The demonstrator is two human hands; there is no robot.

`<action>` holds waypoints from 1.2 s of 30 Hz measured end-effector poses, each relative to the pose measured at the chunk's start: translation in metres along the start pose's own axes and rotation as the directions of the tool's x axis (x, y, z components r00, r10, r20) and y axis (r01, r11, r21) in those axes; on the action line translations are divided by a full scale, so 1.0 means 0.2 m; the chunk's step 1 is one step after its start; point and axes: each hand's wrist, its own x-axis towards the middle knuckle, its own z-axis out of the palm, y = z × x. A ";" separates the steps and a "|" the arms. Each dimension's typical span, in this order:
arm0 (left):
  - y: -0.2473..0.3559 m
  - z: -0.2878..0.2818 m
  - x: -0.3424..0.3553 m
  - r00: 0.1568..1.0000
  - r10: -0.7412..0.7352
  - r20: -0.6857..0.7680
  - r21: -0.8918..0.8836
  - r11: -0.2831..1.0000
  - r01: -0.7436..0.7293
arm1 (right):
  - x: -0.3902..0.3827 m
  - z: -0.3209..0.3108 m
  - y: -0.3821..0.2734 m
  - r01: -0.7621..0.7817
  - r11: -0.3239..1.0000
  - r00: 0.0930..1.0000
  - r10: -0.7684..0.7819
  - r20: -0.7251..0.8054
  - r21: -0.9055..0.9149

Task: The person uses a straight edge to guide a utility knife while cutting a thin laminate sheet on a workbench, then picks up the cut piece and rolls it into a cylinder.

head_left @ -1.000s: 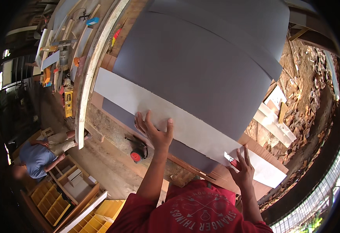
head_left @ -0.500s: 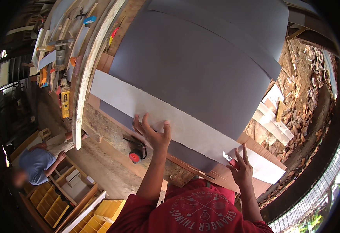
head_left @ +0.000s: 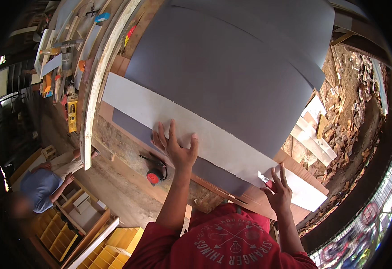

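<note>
A long white strip (head_left: 160,107) lies across a large grey sheet (head_left: 214,67) on a workbench. My left hand (head_left: 175,145) presses flat on the strip with its fingers spread. My right hand (head_left: 277,193) grips a red-handled utility knife (head_left: 267,180), its blade at the strip's lower edge near the strip's right end. A brown board (head_left: 249,195) shows under the sheets at the near edge.
A power tool with a red round part (head_left: 153,169) lies on the floor left of my arm. Another person in a blue shirt (head_left: 39,188) crouches at lower left by yellow compartment crates (head_left: 54,233). Tools and offcuts (head_left: 68,67) crowd the left bench; wood scraps (head_left: 344,121) pile right.
The view has shifted slightly; my left hand stays spread on the strip and my right hand with the knife has crept a little along the strip's edge.
</note>
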 end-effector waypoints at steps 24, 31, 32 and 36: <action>0.03 -0.01 -0.01 1.000 0.004 -0.013 -0.013 1.000 -0.004 | -0.02 0.01 0.04 -0.051 0.998 0.998 0.051 0.025 0.031; 0.02 0.00 -0.01 1.000 -0.007 0.006 0.008 1.000 0.007 | -0.02 0.01 0.04 -0.015 1.000 1.000 0.016 -0.010 0.024; 0.02 0.00 -0.01 1.000 -0.013 -0.010 -0.010 1.000 0.013 | -0.02 0.01 0.04 -0.014 1.000 1.000 0.015 -0.006 0.020; 0.03 0.01 -0.03 0.998 -0.051 0.023 0.077 0.996 0.049 | -0.03 0.01 0.04 -0.012 1.000 1.000 0.012 -0.005 0.019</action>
